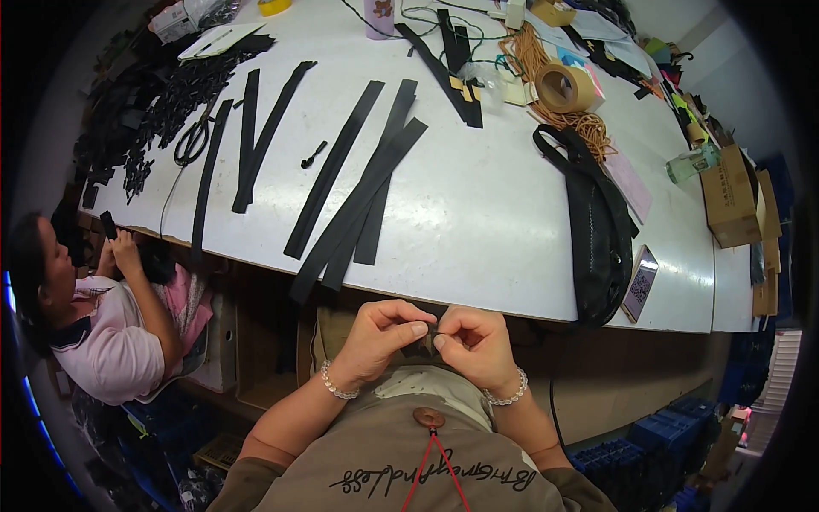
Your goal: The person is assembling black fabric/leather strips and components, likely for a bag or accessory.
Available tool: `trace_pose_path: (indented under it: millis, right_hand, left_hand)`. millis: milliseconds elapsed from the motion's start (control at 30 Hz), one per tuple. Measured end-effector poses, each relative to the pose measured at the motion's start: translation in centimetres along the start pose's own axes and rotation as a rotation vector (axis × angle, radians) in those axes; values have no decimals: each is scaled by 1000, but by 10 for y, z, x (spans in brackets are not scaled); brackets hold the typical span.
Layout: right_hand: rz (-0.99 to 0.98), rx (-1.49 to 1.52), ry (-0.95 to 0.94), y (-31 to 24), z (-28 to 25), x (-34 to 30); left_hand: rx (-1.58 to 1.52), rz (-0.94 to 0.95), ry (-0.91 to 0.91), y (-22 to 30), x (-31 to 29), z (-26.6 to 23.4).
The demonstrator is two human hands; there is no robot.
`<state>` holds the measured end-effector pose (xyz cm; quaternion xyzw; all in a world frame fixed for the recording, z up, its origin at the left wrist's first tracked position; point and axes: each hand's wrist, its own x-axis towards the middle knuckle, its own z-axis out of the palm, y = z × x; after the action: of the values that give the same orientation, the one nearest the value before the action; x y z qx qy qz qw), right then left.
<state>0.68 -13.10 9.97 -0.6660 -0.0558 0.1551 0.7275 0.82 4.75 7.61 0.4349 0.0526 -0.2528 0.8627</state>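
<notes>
My left hand (384, 340) and my right hand (474, 343) meet just off the table's front edge, close to my body. Thumb and forefinger are pinched together on each, around something small and dark that the fingers mostly hide. Beyond my left hand, several long flat black strips (337, 171), which look like zipper tape, lie on the white table (495, 222). Two of them cross, and their near ends hang past the edge. Among the strips lies a small black piece (314, 155) shaped like a zipper pull.
A black bag (597, 239) and a phone (640, 284) rest at the right edge. Scissors (192, 141) and heaped black pieces (158, 119) are at the left, near a seated co-worker (119, 333). Brown tape (565, 88), cord (527, 51) and a cardboard box (731, 198) stand farther off.
</notes>
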Motion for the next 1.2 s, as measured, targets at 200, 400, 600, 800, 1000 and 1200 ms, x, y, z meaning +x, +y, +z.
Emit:
trace_pose_path:
  millis: [200,400,600,800,1000,1200]
  right_hand:
    - [0,17,-14,-3,2,0]
    - [-7,-35,7,-2,2,0]
    - [-75,-193,35,-6,2,-1]
    - [-106,-281,46,-14,3,-3]
    - [-188,-321,74,-15,5,-4]
    - [-263,-366,98,-11,8,-6]
  left_hand:
    - [61,30,45,1,0,3]
    - [99,66,32,-1,-1,0]
    - [148,98,-5,1,-2,0]
    - [197,123,-14,4,-4,2]
    - [293,175,-22,9,-6,4]
    - [354,219,-14,10,-11,6]
